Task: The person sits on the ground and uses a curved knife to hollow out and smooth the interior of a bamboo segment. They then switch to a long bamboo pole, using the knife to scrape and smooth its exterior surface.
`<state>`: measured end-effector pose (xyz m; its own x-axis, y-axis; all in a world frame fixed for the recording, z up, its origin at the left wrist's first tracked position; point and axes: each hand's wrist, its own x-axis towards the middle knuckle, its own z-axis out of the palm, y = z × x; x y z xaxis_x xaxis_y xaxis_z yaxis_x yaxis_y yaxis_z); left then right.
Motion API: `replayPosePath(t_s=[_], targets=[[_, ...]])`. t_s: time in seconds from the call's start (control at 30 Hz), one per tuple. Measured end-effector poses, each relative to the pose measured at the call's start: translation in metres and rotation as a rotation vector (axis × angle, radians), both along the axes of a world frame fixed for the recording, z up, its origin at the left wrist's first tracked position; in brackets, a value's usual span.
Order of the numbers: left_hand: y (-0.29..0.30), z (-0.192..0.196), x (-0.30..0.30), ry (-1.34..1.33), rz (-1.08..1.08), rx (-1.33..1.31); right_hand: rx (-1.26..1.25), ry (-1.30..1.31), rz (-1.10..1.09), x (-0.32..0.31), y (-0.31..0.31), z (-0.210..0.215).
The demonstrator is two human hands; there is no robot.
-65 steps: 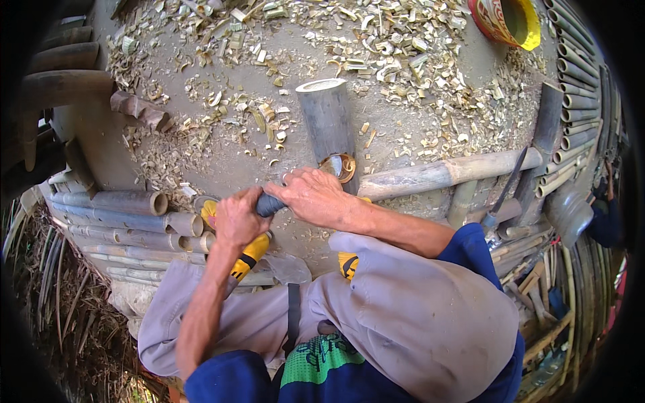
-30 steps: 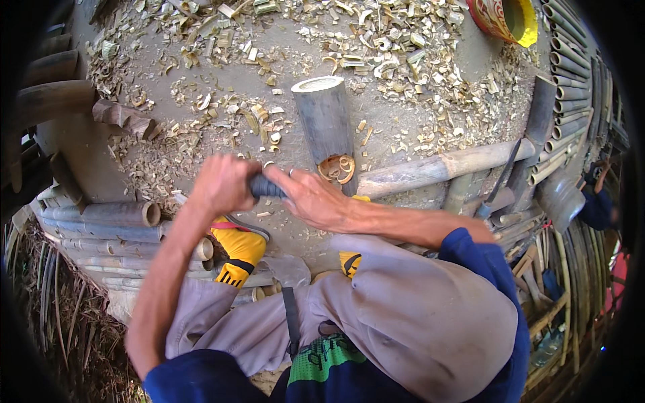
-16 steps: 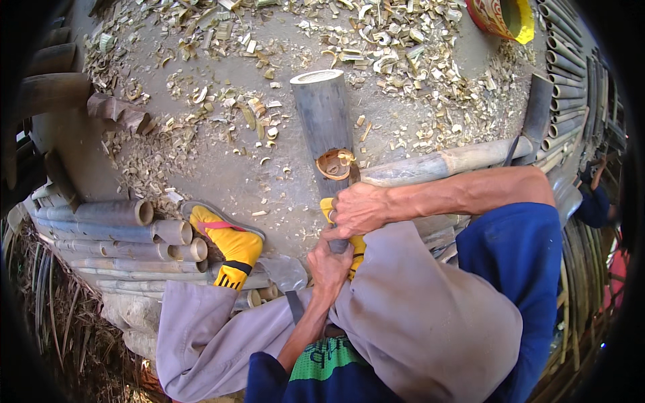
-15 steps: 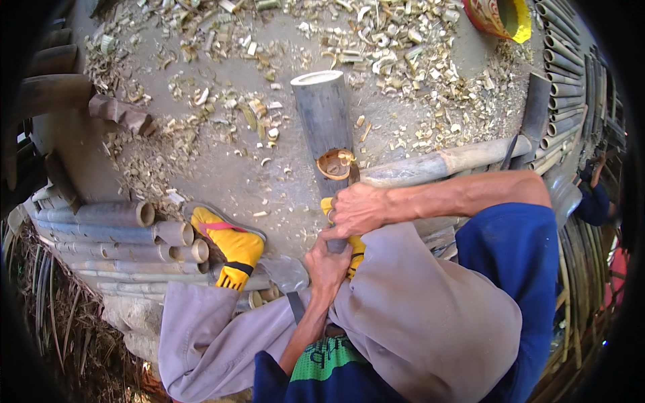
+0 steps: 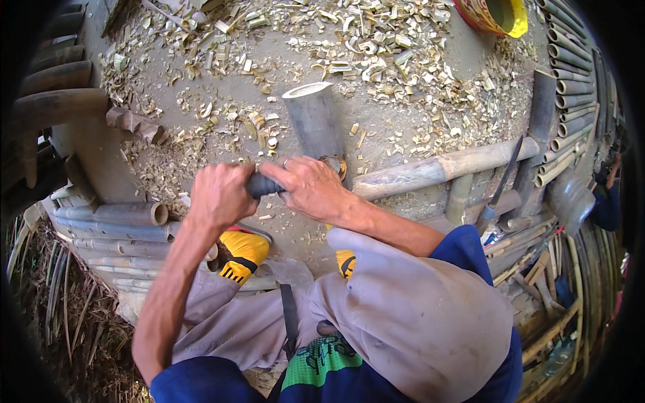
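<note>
My left hand [image 5: 218,196] and my right hand [image 5: 309,188] both grip a dark round handle [image 5: 262,185] held level between them. It lies across the near end of a thick grey bamboo tube [image 5: 314,121] that stands slanted on the ground in front of me. A ring-shaped cut end [image 5: 334,164] shows just right of my right hand. My feet in yellow shoes [image 5: 242,254] rest below the hands.
Bamboo chips [image 5: 336,40] litter the ground. A long bamboo pole [image 5: 443,168] lies to the right, with a knife-like tool [image 5: 500,181] leaning across it. Cut tubes [image 5: 114,215] are stacked left. A yellow-rimmed container [image 5: 497,13] sits far right. More poles [image 5: 571,80] line the right edge.
My left hand has come back up from near my lap to the handle's left end. Both hands now hold it level beside the tube.
</note>
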<state>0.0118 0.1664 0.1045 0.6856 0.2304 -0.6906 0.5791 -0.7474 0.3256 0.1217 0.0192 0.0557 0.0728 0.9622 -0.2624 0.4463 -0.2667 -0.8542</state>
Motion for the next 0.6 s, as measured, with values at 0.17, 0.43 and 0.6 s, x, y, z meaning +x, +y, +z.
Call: replayPosePath(t_s=[0.17, 0.43, 0.6], targets=[[0.029, -0.006, 0.089, -0.079, -0.518, 0.063, 0.050, 0.108, -0.435, 0.015, -0.003, -0.002], [0.047, -0.030, 0.075, 0.040, -0.723, -0.070, -0.061, 0.180, -0.462, -0.025, 0.001, -0.010], [0.009, -0.058, -0.030, 0.099, -0.035, -0.443, -0.266, 0.244, 0.260, -0.006, -0.003, -0.009]])
